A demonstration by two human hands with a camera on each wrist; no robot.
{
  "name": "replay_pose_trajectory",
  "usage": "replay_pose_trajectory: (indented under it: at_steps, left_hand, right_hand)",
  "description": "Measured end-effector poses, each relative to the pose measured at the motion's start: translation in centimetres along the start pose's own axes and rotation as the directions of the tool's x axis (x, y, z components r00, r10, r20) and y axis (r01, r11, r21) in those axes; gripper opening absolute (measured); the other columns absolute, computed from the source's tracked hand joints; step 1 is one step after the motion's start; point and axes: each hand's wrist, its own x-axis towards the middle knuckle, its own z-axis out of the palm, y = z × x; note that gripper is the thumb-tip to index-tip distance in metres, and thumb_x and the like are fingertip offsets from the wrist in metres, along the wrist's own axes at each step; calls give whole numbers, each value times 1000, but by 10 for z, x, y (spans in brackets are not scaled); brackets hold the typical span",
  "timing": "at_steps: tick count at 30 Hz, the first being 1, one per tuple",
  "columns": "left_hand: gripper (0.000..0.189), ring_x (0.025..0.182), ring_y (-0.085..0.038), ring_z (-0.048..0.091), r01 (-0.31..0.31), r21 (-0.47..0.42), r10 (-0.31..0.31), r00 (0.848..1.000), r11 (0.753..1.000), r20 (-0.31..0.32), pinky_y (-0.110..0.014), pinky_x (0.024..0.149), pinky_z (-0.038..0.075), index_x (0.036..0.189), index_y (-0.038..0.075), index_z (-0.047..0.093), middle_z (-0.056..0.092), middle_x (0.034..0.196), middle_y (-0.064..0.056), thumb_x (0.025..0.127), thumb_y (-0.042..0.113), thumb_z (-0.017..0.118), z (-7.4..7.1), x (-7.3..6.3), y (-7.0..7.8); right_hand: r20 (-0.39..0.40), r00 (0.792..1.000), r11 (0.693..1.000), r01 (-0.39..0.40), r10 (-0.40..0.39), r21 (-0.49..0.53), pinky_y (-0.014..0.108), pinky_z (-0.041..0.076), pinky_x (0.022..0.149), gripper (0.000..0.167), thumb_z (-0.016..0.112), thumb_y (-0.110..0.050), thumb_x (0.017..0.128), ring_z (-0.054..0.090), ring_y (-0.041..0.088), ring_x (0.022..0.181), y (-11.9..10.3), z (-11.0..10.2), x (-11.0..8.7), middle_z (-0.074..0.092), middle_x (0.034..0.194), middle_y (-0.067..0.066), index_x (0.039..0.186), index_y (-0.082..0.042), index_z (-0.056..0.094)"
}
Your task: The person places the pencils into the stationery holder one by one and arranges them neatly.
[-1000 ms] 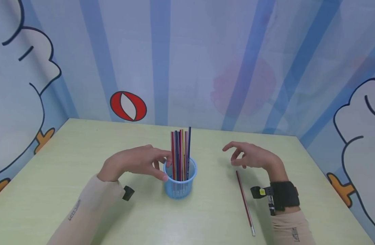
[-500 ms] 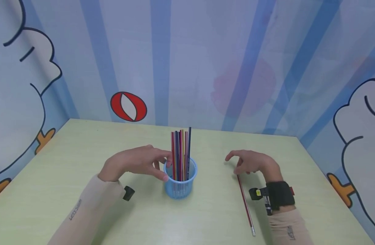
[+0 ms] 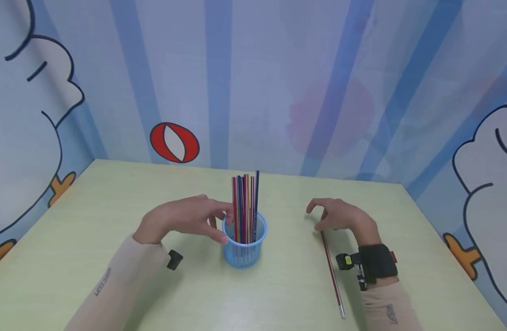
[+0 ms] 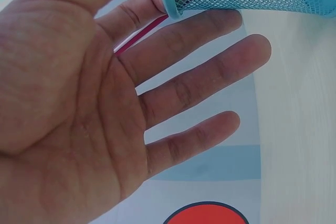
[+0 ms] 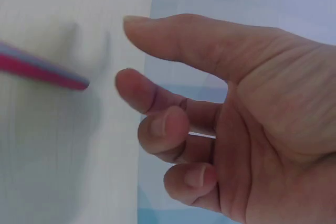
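Note:
A blue mesh pencil cup [image 3: 242,257] stands on the table, with several striped pencils [image 3: 245,207] upright in it. My left hand [image 3: 191,218] is at the cup's left rim: the thumb lies at the near side and the index finger dips inside the mouth. In the left wrist view, the other fingers [image 4: 205,85] stretch out straight, the middle one along the mesh. A loose dark red pencil [image 3: 332,276] with a silver end lies to the cup's right. Over its far tip hovers my right hand [image 3: 340,215], fingers loosely bent; the right wrist view shows a gap between fingertips and pencil [image 5: 39,69].
The pale table [image 3: 286,294] ends at a blue striped backdrop [image 3: 261,92] with cartoon figures on both sides. A black strap [image 3: 379,264] with a small camera sits on the right wrist; another small camera [image 3: 174,259] juts out below the left wrist.
My right hand has come down toward the loose pencil's far tip, then risen slightly over the last half second. The left hand and the cup have stayed in place.

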Motion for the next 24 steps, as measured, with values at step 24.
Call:
replay_pose_trajectory:
  at_steps: [24]
  left_hand:
    - [28, 98, -15, 67, -1, 3, 1, 1000, 1000, 3, -35, 82, 51, 104, 23, 58, 68, 118, 4, 88, 35, 78, -1, 1, 0]
  right_hand:
    - [11, 999, 998, -50, 50, 31, 30, 36, 54, 43, 69, 0, 85, 37, 16, 49, -3, 20, 15, 43, 59, 1, 122, -18, 58]
